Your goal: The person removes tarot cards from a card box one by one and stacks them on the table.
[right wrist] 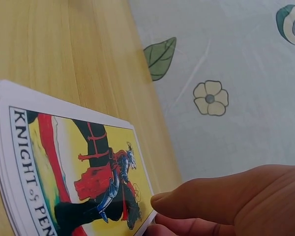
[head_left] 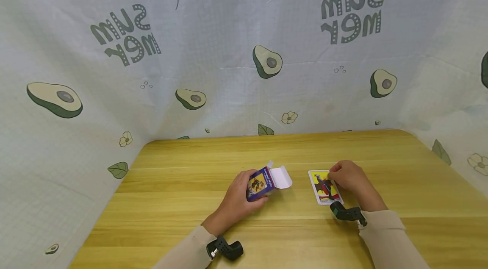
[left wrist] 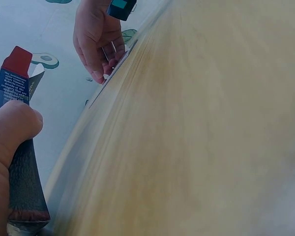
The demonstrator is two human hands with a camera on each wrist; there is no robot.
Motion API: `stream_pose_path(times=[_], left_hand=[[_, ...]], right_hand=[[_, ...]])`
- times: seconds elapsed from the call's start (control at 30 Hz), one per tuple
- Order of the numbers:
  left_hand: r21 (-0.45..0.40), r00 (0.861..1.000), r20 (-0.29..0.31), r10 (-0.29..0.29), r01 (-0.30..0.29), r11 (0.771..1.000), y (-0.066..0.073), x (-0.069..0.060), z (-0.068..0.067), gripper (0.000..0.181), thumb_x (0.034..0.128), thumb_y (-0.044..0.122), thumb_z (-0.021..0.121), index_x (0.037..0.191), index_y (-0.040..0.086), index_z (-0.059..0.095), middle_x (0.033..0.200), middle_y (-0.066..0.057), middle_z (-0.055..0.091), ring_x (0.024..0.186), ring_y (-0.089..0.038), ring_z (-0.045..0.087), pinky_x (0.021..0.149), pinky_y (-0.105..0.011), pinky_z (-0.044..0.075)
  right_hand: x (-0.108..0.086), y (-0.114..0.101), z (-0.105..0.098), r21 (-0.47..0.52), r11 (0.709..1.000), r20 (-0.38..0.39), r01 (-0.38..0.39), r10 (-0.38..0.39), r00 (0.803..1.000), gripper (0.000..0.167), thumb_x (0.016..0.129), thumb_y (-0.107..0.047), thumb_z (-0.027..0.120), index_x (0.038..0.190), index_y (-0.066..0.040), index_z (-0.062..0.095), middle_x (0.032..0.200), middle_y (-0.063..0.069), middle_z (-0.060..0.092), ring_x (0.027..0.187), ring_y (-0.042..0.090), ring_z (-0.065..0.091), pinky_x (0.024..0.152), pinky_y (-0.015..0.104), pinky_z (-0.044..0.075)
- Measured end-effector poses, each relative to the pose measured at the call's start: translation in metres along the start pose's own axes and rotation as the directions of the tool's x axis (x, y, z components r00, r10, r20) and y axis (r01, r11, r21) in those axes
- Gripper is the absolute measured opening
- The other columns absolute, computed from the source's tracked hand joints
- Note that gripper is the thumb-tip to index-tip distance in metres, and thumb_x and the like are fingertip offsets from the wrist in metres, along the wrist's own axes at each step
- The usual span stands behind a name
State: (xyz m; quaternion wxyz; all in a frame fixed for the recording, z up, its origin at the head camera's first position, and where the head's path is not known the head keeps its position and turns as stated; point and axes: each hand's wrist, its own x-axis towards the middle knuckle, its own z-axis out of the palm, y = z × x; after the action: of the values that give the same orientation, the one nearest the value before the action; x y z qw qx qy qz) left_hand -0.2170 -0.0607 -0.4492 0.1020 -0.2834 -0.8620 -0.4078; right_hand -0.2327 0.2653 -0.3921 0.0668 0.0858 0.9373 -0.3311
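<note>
My left hand (head_left: pixel 239 196) grips a small purple tarot card box (head_left: pixel 259 184) just above the table. The box's white end flap (head_left: pixel 281 177) stands open towards the right. In the left wrist view the thumb (left wrist: pixel 17 120) lies across the side of the box, which bears small print. To the right, a short stack of tarot cards (head_left: pixel 324 188) lies face up, its top card a yellow Knight picture. My right hand (head_left: pixel 351 179) pinches the stack at its far right corner. In the right wrist view the thumb (right wrist: pixel 187 199) meets the card's edge; the other fingertips are partly hidden.
The wooden table (head_left: pixel 183 192) extends around both hands. Behind it and along the sides hangs a pale cloth (head_left: pixel 228 40) printed with avocados, leaves and flowers. Each wrist wears a small black camera, such as the right one (head_left: pixel 345 212).
</note>
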Motion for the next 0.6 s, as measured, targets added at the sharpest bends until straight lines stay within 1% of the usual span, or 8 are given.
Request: stream_pose_path(times=[0.17,0.33,0.6], left_hand=[[0.005,1.0,0.0,0.004,-0.004,1.0,0.001,0.001,0.001,0.074,0.0801,0.038,0.077,0.138,0.009,0.042,0.12,-0.004,0.055,0.101,-0.012,0.051,0.085,-0.03,0.047],[0.017,1.0,-0.005,0.021,-0.021,1.0,0.0,0.001,0.002,0.073,0.0796,0.036,0.078,0.138,0.01,0.043,0.12,-0.005,0.055,0.102,-0.012,0.051,0.086,-0.03,0.047],[0.009,1.0,-0.004,0.012,-0.012,1.0,0.0,0.0,0.0,0.074,0.0798,0.037,0.078,0.138,0.008,0.042,0.122,-0.006,0.055,0.102,-0.013,0.051,0.086,-0.031,0.047]], right_hand=[[0.001,0.001,-0.001,0.003,1.0,-0.001,0.007,-0.007,1.0,0.029,0.089,-0.015,0.06,0.103,0.011,0.058,0.089,0.019,0.057,0.078,0.027,0.051,0.062,0.031,0.042],[0.0,0.001,-0.001,-0.004,1.0,-0.012,0.026,-0.026,1.0,0.031,0.09,-0.015,0.058,0.105,0.012,0.058,0.09,0.02,0.057,0.078,0.027,0.052,0.061,0.031,0.044],[-0.005,-0.01,-0.003,-0.021,0.998,-0.038,0.067,-0.068,0.997,0.035,0.091,-0.018,0.058,0.11,0.011,0.057,0.101,0.027,0.058,0.085,0.033,0.054,0.071,0.041,0.047]])
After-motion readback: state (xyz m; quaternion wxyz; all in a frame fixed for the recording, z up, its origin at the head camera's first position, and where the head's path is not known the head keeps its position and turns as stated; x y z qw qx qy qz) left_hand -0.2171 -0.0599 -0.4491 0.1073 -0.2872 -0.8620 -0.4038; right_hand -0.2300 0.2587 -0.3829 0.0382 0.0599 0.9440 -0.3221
